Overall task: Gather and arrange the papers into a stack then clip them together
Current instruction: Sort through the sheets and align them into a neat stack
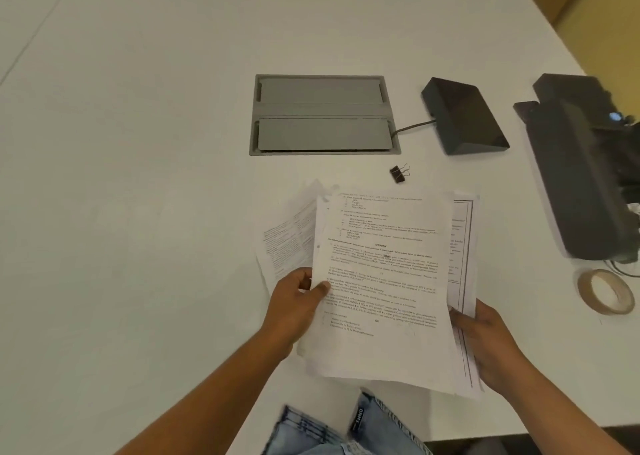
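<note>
A loose bundle of printed white papers [381, 281] is held above the white table's near edge, its sheets fanned out and unaligned. My left hand [298, 304] grips the left edge, thumb on top of the front sheet. My right hand [485, 337] holds the right edge low down, where a sheet with a ruled border sticks out. A small black binder clip [398, 173] lies on the table just beyond the papers, apart from both hands.
A grey recessed cable hatch [323, 115] sits in the white table [138, 177]. To its right a black wedge-shaped box [464, 117] with a cable. A black device [585, 167] stands at the right edge, a roll of tape [606, 292] before it.
</note>
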Available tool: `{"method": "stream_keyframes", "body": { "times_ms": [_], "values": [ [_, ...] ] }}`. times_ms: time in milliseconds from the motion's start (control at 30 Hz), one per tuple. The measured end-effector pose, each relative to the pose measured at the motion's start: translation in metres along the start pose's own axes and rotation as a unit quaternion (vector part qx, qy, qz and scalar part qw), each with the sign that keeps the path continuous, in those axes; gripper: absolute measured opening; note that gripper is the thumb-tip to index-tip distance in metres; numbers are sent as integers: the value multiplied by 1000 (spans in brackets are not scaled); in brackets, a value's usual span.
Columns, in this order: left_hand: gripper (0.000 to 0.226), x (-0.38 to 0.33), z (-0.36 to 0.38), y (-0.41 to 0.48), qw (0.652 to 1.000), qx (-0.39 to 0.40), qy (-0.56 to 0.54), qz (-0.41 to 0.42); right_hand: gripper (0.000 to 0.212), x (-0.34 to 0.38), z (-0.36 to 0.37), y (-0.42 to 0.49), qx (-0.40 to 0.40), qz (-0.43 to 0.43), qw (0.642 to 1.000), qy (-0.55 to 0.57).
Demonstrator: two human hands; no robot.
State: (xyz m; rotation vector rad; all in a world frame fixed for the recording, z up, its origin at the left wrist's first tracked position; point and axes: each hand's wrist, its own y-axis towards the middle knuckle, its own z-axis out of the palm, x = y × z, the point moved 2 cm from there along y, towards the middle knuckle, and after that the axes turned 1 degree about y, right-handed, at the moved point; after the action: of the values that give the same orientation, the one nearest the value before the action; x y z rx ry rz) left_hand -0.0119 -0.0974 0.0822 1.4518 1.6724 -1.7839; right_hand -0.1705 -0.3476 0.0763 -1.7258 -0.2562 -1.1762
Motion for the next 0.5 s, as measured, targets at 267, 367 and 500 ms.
{"method": "stream_keyframes", "body": {
  "times_ms": [267, 367, 500],
  "values": [
    [42, -2, 2, -1, 1000, 15, -6, 0, 28, -2, 9, 2, 40, 8, 999, 7],
    [45, 1, 3, -3, 1000, 13, -9, -6, 30, -2, 18, 3, 57, 15, 998, -4],
    [44, 5, 0, -1, 999, -7, -36, -4, 30, 1, 29, 6, 65, 35, 997, 11]
  ]
}}
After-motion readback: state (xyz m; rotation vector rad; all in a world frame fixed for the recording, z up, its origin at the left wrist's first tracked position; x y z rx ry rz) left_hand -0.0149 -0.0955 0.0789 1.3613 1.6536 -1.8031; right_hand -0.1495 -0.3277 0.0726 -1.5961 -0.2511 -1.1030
